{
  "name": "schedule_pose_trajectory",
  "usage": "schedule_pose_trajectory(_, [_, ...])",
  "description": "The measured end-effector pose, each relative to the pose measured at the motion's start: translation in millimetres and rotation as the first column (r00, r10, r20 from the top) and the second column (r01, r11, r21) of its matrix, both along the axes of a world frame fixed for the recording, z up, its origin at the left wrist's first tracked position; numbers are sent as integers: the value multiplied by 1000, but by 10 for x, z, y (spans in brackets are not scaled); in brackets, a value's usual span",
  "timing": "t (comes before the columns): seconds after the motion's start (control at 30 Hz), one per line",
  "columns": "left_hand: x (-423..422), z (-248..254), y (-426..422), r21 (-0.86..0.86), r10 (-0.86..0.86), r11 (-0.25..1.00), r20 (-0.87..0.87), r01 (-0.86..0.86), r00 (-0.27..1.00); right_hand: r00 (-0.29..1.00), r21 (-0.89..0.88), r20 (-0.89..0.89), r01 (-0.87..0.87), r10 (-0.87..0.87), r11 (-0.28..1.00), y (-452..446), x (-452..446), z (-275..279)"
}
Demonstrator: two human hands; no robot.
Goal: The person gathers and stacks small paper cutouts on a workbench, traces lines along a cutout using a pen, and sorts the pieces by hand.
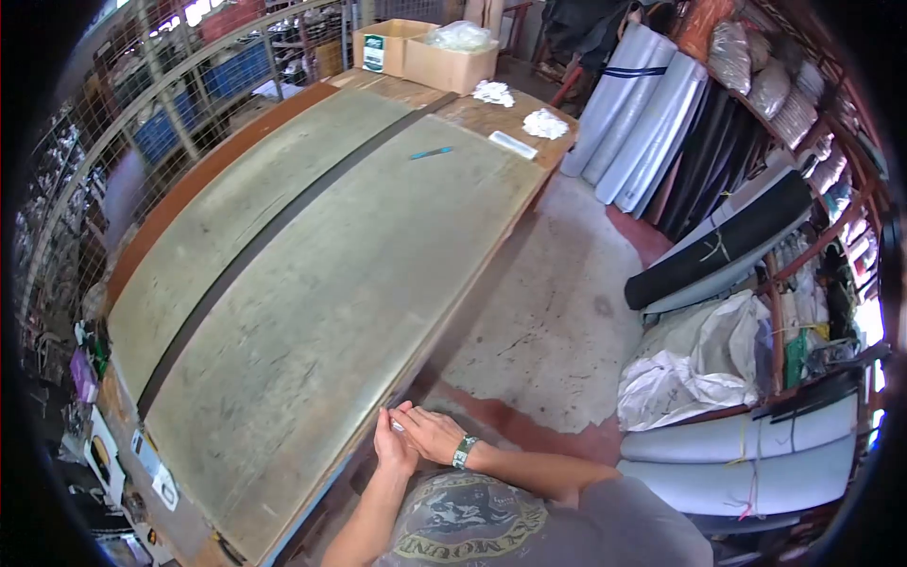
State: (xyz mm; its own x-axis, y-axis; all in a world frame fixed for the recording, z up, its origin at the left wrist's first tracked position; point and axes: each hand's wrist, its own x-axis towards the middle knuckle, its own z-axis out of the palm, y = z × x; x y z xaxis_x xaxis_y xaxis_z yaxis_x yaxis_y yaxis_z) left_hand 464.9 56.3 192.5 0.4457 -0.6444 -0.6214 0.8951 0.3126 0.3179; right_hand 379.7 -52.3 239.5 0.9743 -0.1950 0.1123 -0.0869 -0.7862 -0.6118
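Observation:
My left hand (pixel 393 448) and my right hand (pixel 433 437) are brought together in front of my body, close to the near edge of the work table (pixel 312 302). The right fingers reach across to the left hand, and both hands look cupped and closed. A small whitish bit (pixel 398 426) shows between them, too small to name. A watch (pixel 464 452) is on my right wrist. The grey-green table top lies just beyond my hands, with a long dark strip (pixel 274 223) running along it. A blue pen-like tool (pixel 431 153) lies near the far end.
Cardboard boxes (pixel 452 66) and white piles (pixel 545 124) stand at the table's far end. Wrapped rolls (pixel 624 104) lean at the back right. A white sack (pixel 694 364) and pale rolls (pixel 746 477) lie to the right. A wire mesh fence (pixel 170 85) runs along the left.

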Motion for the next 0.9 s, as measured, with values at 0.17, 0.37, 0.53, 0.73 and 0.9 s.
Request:
schedule_pose_trajectory(0.17, [-219,154,-1122,49,-162,987,139,156,977,973,314,27,210,-230,926,-1034,-350,25])
schedule_pose_trajectory(0.37, [-138,440,-2321,181,-417,905,192,386,888,853,543,-71,468,-517,697,-2163,-461,-76])
schedule_pose_trajectory(0.53, [42,-18,-3503,228,-702,712,269,665,659,700,542,-88,630,-708,556,-3313,-748,-140])
schedule_pose_trajectory(0.73, [306,223,-5124,210,-769,551,503,808,394,330,462,-92,850,-940,253,-4806,-1440,-152])
schedule_pose_trajectory(0.9, [863,462,-5851,376,-658,652,712,659,245,216,480,-110,866,-970,139,-5848,-1428,-213])
